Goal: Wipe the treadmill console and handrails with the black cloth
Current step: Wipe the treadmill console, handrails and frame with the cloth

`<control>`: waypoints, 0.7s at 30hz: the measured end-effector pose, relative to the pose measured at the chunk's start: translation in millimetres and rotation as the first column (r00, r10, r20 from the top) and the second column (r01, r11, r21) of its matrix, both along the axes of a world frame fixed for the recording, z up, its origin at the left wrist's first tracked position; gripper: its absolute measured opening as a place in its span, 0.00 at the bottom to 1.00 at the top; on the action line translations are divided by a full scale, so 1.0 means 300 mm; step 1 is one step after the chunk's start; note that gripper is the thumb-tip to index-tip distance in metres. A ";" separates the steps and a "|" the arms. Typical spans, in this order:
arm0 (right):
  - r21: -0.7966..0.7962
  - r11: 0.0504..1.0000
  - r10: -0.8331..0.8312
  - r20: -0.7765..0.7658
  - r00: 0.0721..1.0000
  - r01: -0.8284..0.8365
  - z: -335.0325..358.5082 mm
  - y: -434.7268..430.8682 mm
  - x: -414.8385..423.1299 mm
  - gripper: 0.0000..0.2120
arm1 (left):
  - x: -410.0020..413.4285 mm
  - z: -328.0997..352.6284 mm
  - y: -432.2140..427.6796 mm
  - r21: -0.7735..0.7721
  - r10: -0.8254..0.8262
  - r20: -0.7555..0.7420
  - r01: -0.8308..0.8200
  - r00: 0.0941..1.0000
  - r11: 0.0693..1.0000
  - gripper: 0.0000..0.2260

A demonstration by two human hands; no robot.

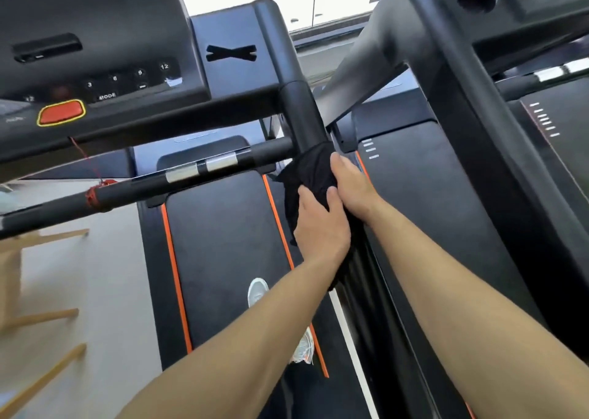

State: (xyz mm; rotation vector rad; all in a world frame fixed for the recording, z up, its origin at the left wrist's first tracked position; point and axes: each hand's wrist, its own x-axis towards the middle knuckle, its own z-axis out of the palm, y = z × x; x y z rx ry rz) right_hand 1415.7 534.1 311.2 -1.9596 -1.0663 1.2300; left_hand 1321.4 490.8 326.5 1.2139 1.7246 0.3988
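The black cloth [314,171] is wrapped around the right handrail [302,112] of the treadmill, just below where the front crossbar [191,171] meets it. My right hand [350,182] grips the cloth on the rail from the right. My left hand [320,224] closes on the cloth's lower part, right beneath the right hand. The black console [105,67], with number buttons and an orange stop button [61,112], is at the upper left. The handrail below my hands is hidden by the cloth and my arms.
The running belt [223,243] with orange stripes lies below, with my white shoes [258,291] on it. A second treadmill [462,163] stands close on the right. A red safety cord [95,195] is tied to the crossbar. Wooden furniture legs [41,316] stand at the left.
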 end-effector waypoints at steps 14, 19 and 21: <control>-0.231 0.971 -0.016 0.192 0.981 0.061 0.145 -0.179 -0.092 0.25 | -0.008 -0.077 -0.007 0.019 0.054 0.252 -0.060 0.966 0.998 0.29; -0.152 0.988 0.031 0.126 0.992 -0.011 0.040 0.063 -0.028 0.31 | 0.017 -0.086 0.174 -0.085 0.211 0.417 -0.193 0.884 0.977 0.31; -0.095 0.996 -0.007 -0.029 1.000 0.005 0.027 0.060 -0.007 0.28 | 0.009 -0.093 0.204 -0.121 0.246 0.459 -0.214 0.854 0.969 0.31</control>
